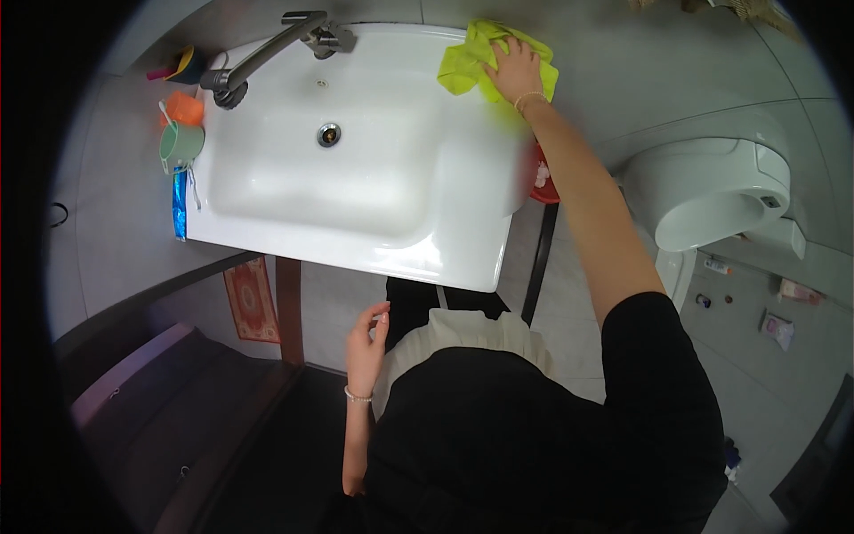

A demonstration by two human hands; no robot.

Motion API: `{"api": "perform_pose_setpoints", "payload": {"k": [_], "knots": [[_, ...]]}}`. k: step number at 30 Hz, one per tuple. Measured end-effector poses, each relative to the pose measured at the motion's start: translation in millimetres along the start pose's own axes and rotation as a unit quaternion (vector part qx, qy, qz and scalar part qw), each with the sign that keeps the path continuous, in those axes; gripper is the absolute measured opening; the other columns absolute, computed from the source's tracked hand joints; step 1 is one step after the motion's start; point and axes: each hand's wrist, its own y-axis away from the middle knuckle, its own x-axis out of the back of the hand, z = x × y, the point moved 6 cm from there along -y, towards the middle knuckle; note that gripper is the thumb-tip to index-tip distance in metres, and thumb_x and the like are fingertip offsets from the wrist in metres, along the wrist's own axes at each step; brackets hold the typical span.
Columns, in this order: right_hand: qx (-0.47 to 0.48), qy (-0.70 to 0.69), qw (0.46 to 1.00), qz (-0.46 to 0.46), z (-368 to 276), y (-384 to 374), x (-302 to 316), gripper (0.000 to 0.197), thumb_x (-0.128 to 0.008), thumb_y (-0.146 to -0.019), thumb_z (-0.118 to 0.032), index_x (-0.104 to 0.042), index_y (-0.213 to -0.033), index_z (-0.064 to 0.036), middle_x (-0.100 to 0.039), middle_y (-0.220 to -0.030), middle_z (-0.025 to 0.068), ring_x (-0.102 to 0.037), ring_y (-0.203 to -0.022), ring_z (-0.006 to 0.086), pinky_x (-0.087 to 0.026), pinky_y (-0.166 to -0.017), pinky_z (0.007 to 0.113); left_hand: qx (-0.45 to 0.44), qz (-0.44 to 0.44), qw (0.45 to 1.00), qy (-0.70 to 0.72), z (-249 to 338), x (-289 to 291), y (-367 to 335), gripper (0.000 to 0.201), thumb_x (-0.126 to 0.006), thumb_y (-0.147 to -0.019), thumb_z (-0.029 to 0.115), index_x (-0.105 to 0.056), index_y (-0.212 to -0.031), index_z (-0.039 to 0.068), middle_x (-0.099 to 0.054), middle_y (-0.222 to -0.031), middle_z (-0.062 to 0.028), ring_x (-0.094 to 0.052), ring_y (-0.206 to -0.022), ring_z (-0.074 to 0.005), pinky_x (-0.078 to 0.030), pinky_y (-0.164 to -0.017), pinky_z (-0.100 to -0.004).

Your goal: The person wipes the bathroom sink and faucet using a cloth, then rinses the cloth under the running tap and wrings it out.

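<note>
At the far right corner of the white sink (267,233), my right hand (516,73) presses down on a yellow-green cloth (460,71). Its fingers are bent over the crumpled fabric and grip it against the rim. My left hand (363,345) hangs in front of my body, below the sink's near edge. Nothing shows in its loosely bent fingers, and a gap parts the thumb from them. A grey faucet (271,49) reaches over the left part of the basin, whose metal drain (329,134) is in view.
Along the sink's left edge stand an orange cup (184,109), a green cup (182,142) and a blue packet (180,205). A red container (543,182) is partly hidden behind the right edge. A white urinal (712,191) is mounted further right.
</note>
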Motion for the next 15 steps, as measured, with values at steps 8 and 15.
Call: {"api": "perform_pose_setpoints", "payload": {"k": [8,15], "knots": [[0.091,-0.32,0.918,-0.216,-125.2,166.8,95.7,0.039,-0.055,-0.078,-0.031,-0.053,-0.111,-0.0113,-0.051,-0.109,0.0126,-0.048,-0.101,0.0284,-0.036,-0.087,0.043,0.068,0.019,0.997,-0.01,-162.6,28.0,-10.1,0.032,-0.045,-0.09,0.026,-0.058,-0.1,-0.001,-0.064,-0.088,-0.0114,-0.061,-0.077,-0.0169,-0.049,-0.067,-0.0264],[0.241,-0.204,0.927,-0.204,-145.3,200.4,111.6,0.047,-0.054,-0.074,-0.034,-0.048,-0.118,-0.0211,-0.05,-0.115,0.0098,-0.044,-0.109,0.0269,-0.033,-0.089,0.044,0.336,-0.021,0.936,0.105,-431.1,44.3,74.4,0.032,-0.047,-0.089,0.03,-0.06,-0.099,0.002,-0.062,-0.086,-0.0079,-0.057,-0.081,-0.0153,-0.044,-0.072,-0.0264]]}}
